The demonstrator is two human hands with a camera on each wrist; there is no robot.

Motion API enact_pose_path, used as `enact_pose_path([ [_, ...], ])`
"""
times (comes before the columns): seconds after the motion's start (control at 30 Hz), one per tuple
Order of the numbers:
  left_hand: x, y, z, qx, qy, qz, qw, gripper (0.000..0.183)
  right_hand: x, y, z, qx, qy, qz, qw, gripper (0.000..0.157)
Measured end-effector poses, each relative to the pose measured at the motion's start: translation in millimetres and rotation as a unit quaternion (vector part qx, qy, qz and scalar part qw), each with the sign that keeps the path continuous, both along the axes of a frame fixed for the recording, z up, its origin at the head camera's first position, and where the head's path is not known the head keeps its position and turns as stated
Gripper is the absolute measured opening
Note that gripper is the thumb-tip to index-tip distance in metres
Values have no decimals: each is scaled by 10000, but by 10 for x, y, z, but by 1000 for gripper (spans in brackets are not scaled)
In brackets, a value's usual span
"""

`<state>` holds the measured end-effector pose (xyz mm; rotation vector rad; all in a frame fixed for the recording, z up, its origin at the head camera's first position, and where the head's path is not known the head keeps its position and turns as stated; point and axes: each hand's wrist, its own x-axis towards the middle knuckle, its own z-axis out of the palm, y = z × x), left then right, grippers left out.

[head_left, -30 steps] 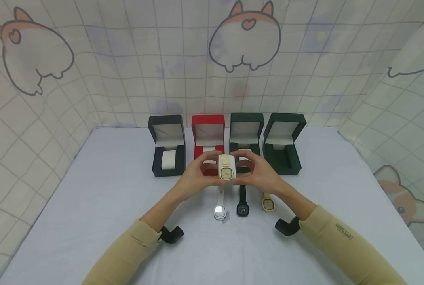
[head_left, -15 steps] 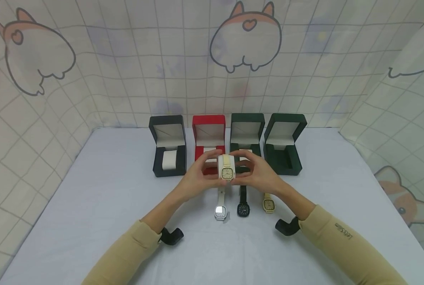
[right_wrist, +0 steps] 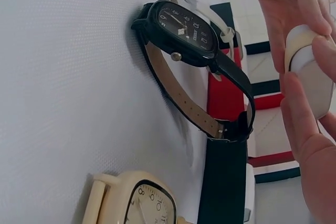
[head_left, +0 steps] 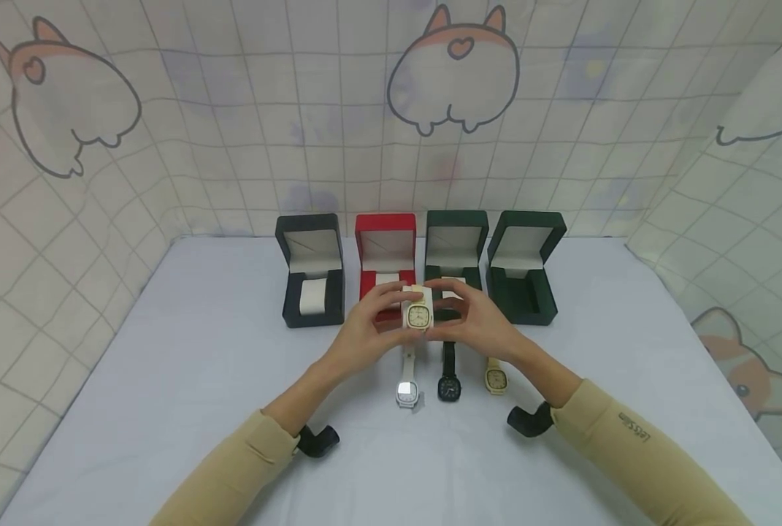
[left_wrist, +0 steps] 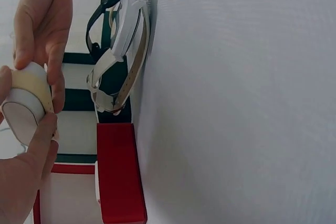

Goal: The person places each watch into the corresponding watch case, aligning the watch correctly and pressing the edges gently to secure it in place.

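Observation:
In the head view, a cream-strapped watch (head_left: 418,316) is wrapped around a small white watch cushion (left_wrist: 23,98), held up in front of the boxes. My left hand (head_left: 359,329) grips the cushion from the left, a finger lying over the strap above the dial. From the other side my right hand (head_left: 474,315) pinches the cushion between thumb and fingers. Below the hands lie a white watch (head_left: 407,393), a black watch (head_left: 449,387) and another cream watch (head_left: 496,380). In the right wrist view the black watch (right_wrist: 184,32) rests on its side, strap buckled into a loop.
Behind the hands stand raised-lid boxes: a black box (head_left: 292,310) with a white cushion, a red box (head_left: 385,223), a green box (head_left: 456,220) and a second green box (head_left: 538,310) with no cushion visible. A white cloth (head_left: 187,365) covers the table.
My left fingers have shifted over the top of the cushion onto the strap, and the watch face has tipped up slightly. The right hand stays in place, as do the boxes and other watches.

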<state>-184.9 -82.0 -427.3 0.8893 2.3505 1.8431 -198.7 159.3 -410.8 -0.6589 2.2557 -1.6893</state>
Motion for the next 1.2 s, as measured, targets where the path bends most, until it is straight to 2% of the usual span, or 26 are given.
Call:
enact_pose_path([
  [0.3, 22, 32, 23, 70, -103, 245, 9996, 57, 19, -46, -9, 24, 3, -91, 10000, 77],
  [0.5, 6, 39, 14, -103, -237, 456, 9986, 56, 27, -61, -34, -4, -46, -117, 9999, 78],
  [0.87, -59, 49, 44, -86, -239, 399, 9989, 52, 4, -79, -34, 132, 149, -127, 9997, 79],
  [1.2, -70, 55, 32, -71, -527, 384, 9978, 51, 4, -72, -21, 317, 257, -67, 9991, 83],
])
